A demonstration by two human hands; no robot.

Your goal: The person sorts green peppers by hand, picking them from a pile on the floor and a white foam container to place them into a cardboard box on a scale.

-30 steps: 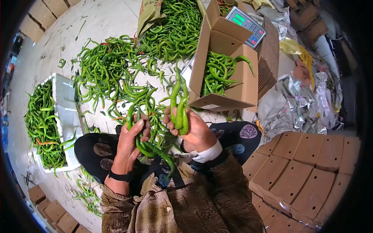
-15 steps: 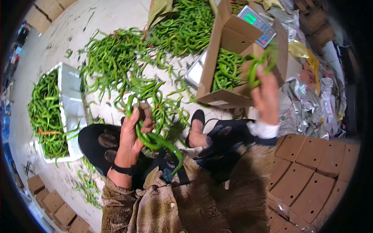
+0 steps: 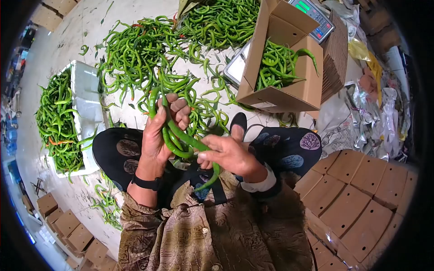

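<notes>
Within the left hand, curled fingers clasp several green peppers; lower down, fingers of the right hand grasp one long pepper.

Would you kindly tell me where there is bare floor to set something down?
Mostly bare floor lies beyond the foam box, left of the pepper heap. Loose peppers crowd the floor between the heap and the left hand.

My right hand, blurred at the carton's far side half a second ago, is back near my left hand. The peppers it gripped then are gone from it; it now closes on a long green pepper. My view has shifted, putting the carton higher and farther right.
</notes>
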